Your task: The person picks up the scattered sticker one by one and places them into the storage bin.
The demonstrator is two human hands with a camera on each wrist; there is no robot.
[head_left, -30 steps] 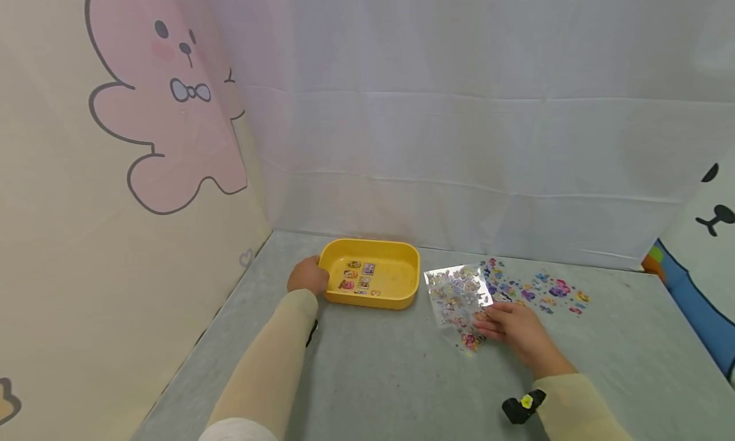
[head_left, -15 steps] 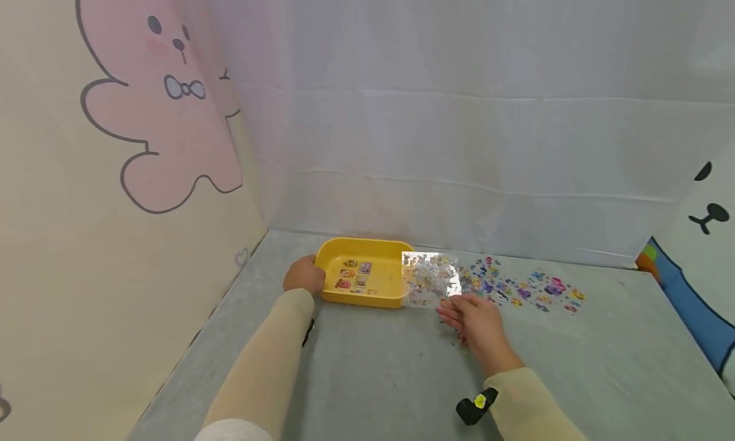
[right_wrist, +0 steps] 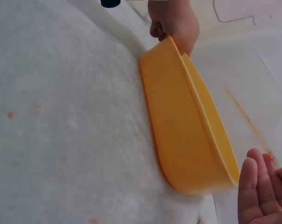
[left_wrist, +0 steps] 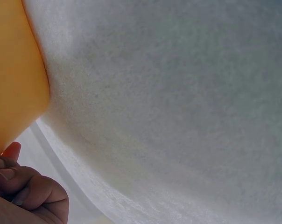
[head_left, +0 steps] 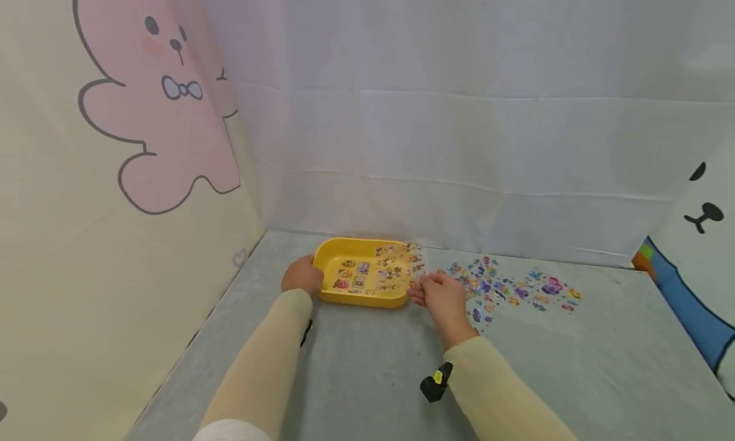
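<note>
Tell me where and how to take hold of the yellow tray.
Probably best to grip the yellow tray by its left wall, coming from the left: it stands up with an edge to pinch, and the left hand grips there. The right end seems worse; in the head view, the sticker sheet overlaps it.
</note>
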